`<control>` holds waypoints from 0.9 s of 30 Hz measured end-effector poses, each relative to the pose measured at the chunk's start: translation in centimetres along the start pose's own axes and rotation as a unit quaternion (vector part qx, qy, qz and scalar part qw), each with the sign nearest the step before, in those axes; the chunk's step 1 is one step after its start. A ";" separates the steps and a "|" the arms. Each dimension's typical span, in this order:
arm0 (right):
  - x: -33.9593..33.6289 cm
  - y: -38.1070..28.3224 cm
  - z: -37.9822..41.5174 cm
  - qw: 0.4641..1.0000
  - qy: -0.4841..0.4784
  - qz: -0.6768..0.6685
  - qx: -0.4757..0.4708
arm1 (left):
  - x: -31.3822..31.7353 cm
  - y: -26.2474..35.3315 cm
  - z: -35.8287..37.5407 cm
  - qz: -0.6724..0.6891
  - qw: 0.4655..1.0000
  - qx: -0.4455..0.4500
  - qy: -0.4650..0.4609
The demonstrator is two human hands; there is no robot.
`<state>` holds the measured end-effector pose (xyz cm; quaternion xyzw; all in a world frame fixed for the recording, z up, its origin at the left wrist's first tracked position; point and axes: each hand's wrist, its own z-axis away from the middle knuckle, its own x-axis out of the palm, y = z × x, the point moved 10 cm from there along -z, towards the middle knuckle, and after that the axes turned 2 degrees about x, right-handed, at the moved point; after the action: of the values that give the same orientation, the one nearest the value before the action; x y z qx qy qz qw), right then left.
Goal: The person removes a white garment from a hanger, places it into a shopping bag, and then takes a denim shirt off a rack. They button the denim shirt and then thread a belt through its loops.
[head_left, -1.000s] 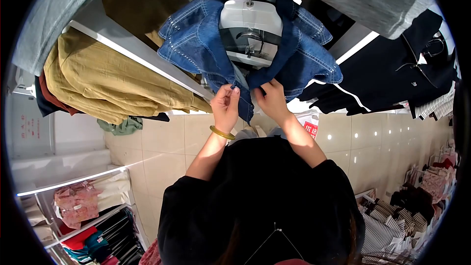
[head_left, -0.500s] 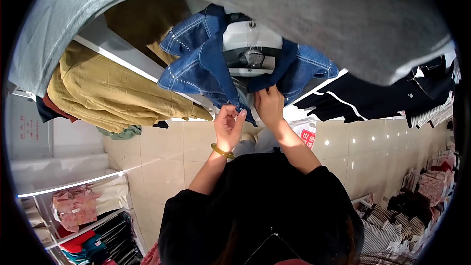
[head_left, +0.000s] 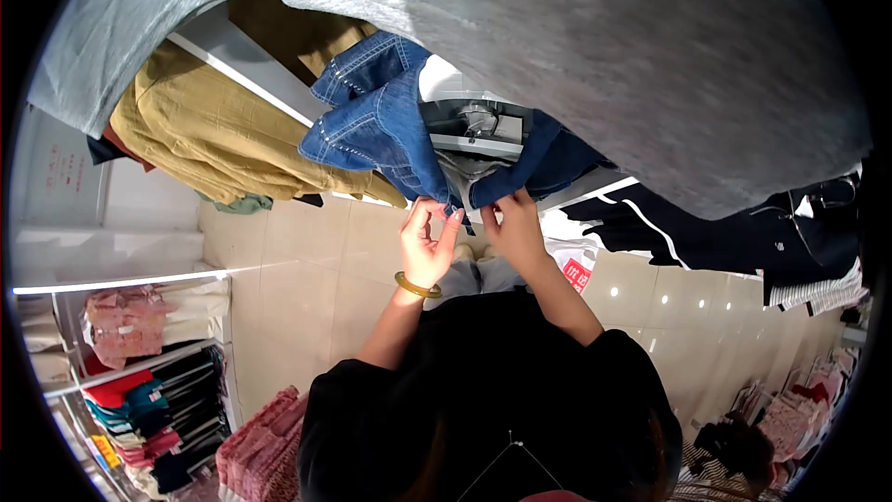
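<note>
A blue denim jacket (head_left: 386, 125) with pale stitching hangs before me, its neck spread around a hanger (head_left: 478, 121). My left hand (head_left: 429, 240), with a yellow bangle (head_left: 417, 285) at the wrist, pinches the lower front edge on the left side of the opening. On the right side, my right hand (head_left: 514, 223) grips the opposite front edge between thumb and fingers. A narrow gap separates the hands. A second denim garment (head_left: 372, 65) shows behind the jacket. A large grey garment (head_left: 613, 56) covers the upper view and hides part of the jacket's right side.
Mustard clothes (head_left: 200, 130) hang to the left and a dark garment with a white stripe (head_left: 641, 218) to the right. A white bag with a red label (head_left: 576, 271) is beside my legs. Shelves of folded clothes (head_left: 139, 400) stand at lower left, above the tiled floor (head_left: 288, 288).
My view has shifted, and the grey garment now covers more of the jacket's right side and the hanger. Both hands keep their hold on the jacket edges, with the right fingers slightly lower.
</note>
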<state>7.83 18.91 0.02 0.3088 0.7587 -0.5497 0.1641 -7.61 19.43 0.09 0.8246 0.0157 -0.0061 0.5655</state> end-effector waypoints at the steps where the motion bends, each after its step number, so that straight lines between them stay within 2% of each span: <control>1: -0.5 -0.2 0.2 0.997 -0.027 -0.071 0.015 | 0.1 0.4 0.2 -0.028 1.000 0.012 0.004; 2: -1.2 -1.0 0.4 0.997 -0.036 -0.073 0.011 | 0.1 0.8 0.4 -0.036 0.999 0.008 0.020; 4: -2.8 -2.8 0.4 0.982 -0.046 -0.184 0.003 | 0.5 1.8 0.7 -0.042 0.999 0.013 0.024; 8: -3.5 -4.4 0.6 0.975 -0.104 -0.195 -0.039 | 1.2 3.2 1.5 -0.067 0.997 0.019 0.020; 10: -3.5 -4.2 0.5 0.950 -0.113 -0.291 -0.015 | 1.5 3.9 1.7 -0.068 0.997 0.027 0.007; 11: -3.4 -4.0 0.7 0.950 -0.113 -0.291 -0.016 | 1.8 4.2 1.7 -0.066 0.997 0.038 -0.007; 13: -2.5 -2.7 1.3 0.916 -0.119 -0.380 0.043 | 2.0 4.6 1.8 -0.064 0.997 0.032 -0.016; 23: -3.7 -5.2 0.6 0.936 -0.114 -0.332 -0.002 | 2.4 3.7 3.2 0.053 0.997 -0.048 -0.039; 27: -4.3 -5.8 0.3 0.941 -0.150 -0.302 -0.027 | 2.3 4.1 2.9 0.071 0.995 -0.058 -0.038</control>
<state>7.30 16.22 6.73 -0.0255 0.7972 -0.5929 0.1108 -5.15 15.27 2.81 0.7883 -0.0647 0.0036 0.6118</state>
